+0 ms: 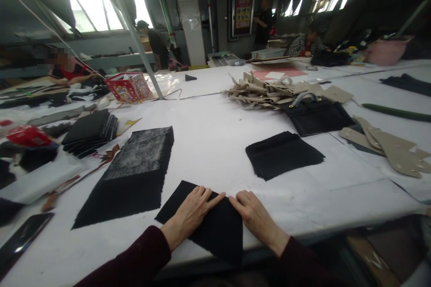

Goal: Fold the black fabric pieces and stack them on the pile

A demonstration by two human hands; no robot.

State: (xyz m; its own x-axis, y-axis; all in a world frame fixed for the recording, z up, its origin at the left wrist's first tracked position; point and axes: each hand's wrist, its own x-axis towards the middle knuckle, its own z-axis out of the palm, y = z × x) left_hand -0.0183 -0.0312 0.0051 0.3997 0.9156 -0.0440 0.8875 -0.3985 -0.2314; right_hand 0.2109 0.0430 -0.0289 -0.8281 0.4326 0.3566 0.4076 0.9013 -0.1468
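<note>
With your left hand (195, 210) spread on the black cloth (224, 233) at the near edge of the table (208, 143) and your right hand (252, 213) at the cloth's far right corner, pinching or not I cannot tell, press evenly and smooth outward so it lies flat.

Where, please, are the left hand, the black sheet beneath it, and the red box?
Left hand (193, 210): head view, back of hand.
Black sheet (219, 229): head view, uncovered middle.
Red box (124, 89): head view, patterned side.
</note>
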